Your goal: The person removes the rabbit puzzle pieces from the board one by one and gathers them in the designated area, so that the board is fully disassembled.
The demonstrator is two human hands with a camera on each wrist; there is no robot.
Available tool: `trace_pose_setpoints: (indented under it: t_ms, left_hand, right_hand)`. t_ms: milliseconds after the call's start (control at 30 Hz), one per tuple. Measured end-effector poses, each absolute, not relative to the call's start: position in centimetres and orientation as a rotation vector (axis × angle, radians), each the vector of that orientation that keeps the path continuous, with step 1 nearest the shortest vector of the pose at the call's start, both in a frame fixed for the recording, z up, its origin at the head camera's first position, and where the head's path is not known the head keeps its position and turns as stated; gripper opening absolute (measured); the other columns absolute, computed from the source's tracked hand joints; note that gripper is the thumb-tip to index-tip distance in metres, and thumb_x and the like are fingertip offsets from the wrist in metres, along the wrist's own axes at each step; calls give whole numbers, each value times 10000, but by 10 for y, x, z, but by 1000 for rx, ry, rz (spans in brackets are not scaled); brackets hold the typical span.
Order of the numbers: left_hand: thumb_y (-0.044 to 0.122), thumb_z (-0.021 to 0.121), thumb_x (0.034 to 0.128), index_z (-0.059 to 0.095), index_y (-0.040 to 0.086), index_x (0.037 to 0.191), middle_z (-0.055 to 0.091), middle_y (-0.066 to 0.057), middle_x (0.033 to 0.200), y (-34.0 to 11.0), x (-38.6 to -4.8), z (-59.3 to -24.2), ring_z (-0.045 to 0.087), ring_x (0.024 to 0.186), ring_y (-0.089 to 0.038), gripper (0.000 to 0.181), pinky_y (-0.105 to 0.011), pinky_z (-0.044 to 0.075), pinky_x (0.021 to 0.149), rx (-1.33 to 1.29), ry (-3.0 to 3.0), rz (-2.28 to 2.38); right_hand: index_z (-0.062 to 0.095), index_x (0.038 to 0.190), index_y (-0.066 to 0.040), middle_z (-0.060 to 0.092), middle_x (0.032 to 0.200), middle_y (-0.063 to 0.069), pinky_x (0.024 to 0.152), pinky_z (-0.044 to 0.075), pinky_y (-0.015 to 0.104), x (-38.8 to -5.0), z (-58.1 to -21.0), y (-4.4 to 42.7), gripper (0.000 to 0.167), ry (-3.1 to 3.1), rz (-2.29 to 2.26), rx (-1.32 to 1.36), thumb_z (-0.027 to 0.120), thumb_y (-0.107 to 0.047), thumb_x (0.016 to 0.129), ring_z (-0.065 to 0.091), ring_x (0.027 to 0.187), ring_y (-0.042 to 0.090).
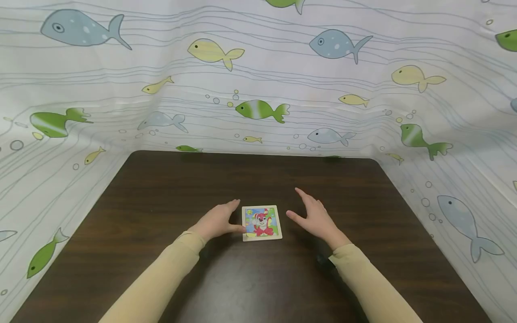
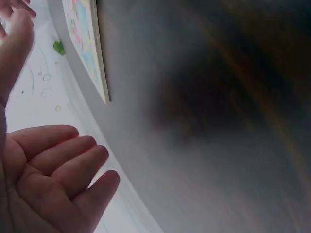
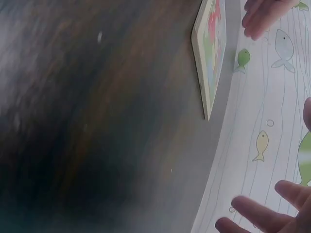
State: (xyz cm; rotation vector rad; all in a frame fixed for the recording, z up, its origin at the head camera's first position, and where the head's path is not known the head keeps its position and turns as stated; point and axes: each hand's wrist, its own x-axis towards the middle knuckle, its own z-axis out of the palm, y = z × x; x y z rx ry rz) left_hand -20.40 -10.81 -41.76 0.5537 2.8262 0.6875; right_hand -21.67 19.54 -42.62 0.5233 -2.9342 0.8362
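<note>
A small square picture puzzle (image 1: 261,223) with a pale frame lies flat on the dark table, showing a red and white cartoon animal on a blue and green ground. My left hand (image 1: 218,220) is at its left side, fingers extended and the thumb tip over or against the frame's left edge; contact cannot be told. To the right of the puzzle, a little apart from it, my right hand (image 1: 317,218) hovers with fingers spread and nothing held. Both wrist views show the puzzle's edge (image 2: 101,63) and loose fingers (image 3: 262,213) away from it.
The dark brown wooden table (image 1: 258,179) spreads around the puzzle on all sides. A white curtain (image 1: 258,72) printed with fish hangs behind the table and along its left and right edges. A dark object (image 1: 325,261) sits under the right wrist.
</note>
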Motion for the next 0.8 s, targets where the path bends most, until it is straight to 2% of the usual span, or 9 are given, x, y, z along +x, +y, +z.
trace_pose_setpoints:
  t_ms: [167, 300, 400, 567, 700, 800]
  left_hand:
    - [378, 782, 753, 407, -37, 1409, 414, -180, 1455, -103, -205, -422, 421, 1325, -319, 862, -418, 368, 1074, 582, 2833, 626]
    - [401, 790, 733, 447, -31, 1387, 444, -166, 1437, -100, -206, -423, 445, 1307, -315, 855, -413, 386, 1061, 600, 2848, 567]
    - [422, 798, 710, 473, -28, 1369, 467, -164, 1420, -98, -206, -424, 471, 1284, -317, 862, -412, 403, 1044, 619, 2843, 508]
    - [436, 808, 688, 523, -14, 1333, 509, -160, 1383, -97, -206, -424, 517, 1235, -330, 836, -416, 425, 1021, 650, 2837, 425]
    - [488, 802, 674, 553, -6, 1304, 539, -154, 1355, -96, -206, -425, 543, 1198, -336, 839, -451, 444, 988, 678, 2884, 366]
    - [522, 797, 660, 565, 7, 1293, 558, -141, 1337, -95, -206, -426, 553, 1166, -333, 848, -475, 462, 940, 697, 2914, 316]
  right_hand:
    - [238, 1501, -165, 493, 1377, 184, 993, 407, 564, -217, -428, 187, 832, -2953, 924, 519, 679, -432, 848, 482, 1252, 373]
    - [258, 1491, -147, 559, 1299, 170, 947, 455, 533, -218, -427, 179, 845, -2943, 945, 586, 745, -311, 820, 540, 1186, 357]
    - [371, 1443, -98, 596, 1252, 151, 943, 466, 506, -219, -425, 171, 741, -2926, 962, 640, 747, -255, 824, 562, 1166, 327]
    - [591, 1270, -46, 638, 1203, 113, 948, 480, 453, -221, -425, 156, 465, -2945, 957, 711, 717, -202, 850, 598, 1119, 275]
    - [675, 1154, -42, 673, 1136, 82, 922, 501, 421, -222, -428, 146, 335, -2967, 951, 752, 711, -181, 852, 623, 1054, 243]
    - [697, 1118, -51, 688, 1094, 63, 904, 512, 403, -223, -429, 140, 303, -2975, 955, 781, 718, -183, 846, 630, 1010, 220]
